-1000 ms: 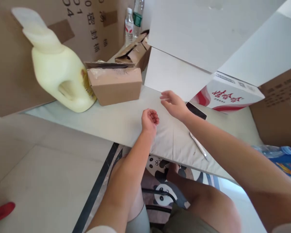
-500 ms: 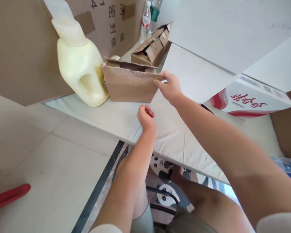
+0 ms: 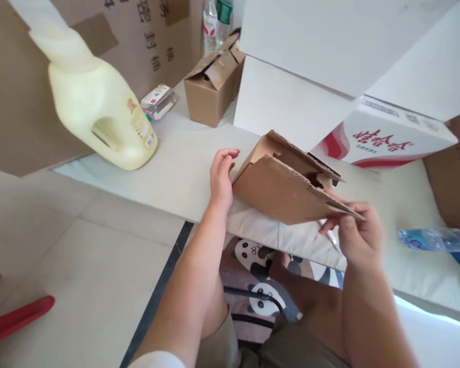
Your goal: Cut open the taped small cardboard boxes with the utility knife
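Pinching the cardboard box [image 3: 287, 191] flap, the right hand [image 3: 358, 232] tilts it while the left hand [image 3: 220, 176], fingers spread, hovers beside it

The cardboard box [image 3: 287, 191] held over the white table [image 3: 184, 174] is plain brown, as is the smaller open box [image 3: 209, 87] behind it. The big jug [image 3: 99, 120] is pale creamy yellow with a small printed label, and the carton [image 3: 391, 140] at the right is white with red swooshes and red characters. Below the table edge a fabric [image 3: 253, 255] shows black-and-white panda faces, and red handles [image 3: 17, 317] lie on the beige floor tiles [image 3: 80, 266].
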`<move>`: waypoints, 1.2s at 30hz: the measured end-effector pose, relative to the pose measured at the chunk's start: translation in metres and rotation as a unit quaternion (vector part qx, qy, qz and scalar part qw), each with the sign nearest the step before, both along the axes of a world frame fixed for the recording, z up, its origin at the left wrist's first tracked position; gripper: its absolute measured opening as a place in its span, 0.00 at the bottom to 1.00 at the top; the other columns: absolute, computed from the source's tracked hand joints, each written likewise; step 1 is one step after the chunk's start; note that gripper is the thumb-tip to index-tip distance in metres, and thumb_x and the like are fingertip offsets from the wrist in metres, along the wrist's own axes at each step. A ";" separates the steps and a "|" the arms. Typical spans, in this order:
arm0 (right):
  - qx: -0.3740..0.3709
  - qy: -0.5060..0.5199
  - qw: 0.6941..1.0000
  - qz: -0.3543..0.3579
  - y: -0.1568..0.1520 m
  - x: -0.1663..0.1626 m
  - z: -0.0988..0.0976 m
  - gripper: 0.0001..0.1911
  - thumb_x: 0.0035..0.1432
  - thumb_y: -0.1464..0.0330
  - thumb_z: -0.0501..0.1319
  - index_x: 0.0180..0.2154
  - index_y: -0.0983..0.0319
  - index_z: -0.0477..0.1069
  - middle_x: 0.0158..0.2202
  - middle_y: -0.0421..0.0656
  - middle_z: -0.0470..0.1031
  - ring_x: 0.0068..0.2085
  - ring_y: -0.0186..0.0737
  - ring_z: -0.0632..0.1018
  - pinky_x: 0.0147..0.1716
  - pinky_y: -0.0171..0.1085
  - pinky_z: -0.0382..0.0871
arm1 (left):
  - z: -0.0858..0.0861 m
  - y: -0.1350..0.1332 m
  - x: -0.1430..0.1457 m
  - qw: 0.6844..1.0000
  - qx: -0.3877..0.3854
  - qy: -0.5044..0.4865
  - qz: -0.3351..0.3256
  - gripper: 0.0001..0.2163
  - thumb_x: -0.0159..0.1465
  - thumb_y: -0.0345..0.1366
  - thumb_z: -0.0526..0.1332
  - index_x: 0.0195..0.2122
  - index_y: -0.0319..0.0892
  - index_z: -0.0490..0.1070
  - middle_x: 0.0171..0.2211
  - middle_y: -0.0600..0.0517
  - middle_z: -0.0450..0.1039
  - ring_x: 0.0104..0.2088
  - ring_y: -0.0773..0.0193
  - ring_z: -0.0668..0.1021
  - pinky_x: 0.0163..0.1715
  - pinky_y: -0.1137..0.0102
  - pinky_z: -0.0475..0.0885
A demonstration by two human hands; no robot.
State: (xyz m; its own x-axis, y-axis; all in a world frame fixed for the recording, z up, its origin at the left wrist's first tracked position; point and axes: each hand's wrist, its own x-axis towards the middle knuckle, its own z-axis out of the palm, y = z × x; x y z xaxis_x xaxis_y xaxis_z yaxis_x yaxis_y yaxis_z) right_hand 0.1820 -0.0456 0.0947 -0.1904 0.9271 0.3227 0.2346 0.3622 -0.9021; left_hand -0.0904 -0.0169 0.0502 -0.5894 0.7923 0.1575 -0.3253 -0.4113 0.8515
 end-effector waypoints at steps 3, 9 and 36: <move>0.003 0.010 1.000 -0.005 -0.010 0.026 -0.011 0.10 0.60 0.57 0.63 0.33 0.53 0.66 0.32 0.40 0.81 0.16 0.37 0.71 0.18 0.40 0.66 | 0.003 0.000 0.015 0.988 0.007 0.057 -0.144 0.09 0.59 0.41 0.62 0.38 0.47 0.76 0.52 0.48 0.75 0.54 0.54 0.75 0.49 0.66 0.69; 0.038 -0.103 0.994 0.000 0.002 0.055 -0.018 0.09 0.62 0.63 0.60 0.29 0.55 0.75 0.25 0.41 0.77 0.23 0.40 0.75 0.22 0.40 0.66 | 0.012 -0.003 0.034 0.970 -0.016 0.116 -0.214 0.09 0.53 0.38 0.68 0.36 0.46 0.80 0.62 0.48 0.67 0.66 0.47 0.64 0.61 0.62 0.62; -0.012 0.057 0.994 -0.098 0.022 0.050 -0.048 0.24 0.60 0.58 0.62 0.56 0.56 0.64 0.61 0.48 0.70 0.61 0.49 0.71 0.62 0.51 0.64 | 0.054 -0.031 0.068 0.745 -0.047 0.626 -0.224 0.17 0.54 0.43 0.69 0.45 0.48 0.76 0.43 0.47 0.70 0.53 0.47 0.70 0.57 0.49 0.66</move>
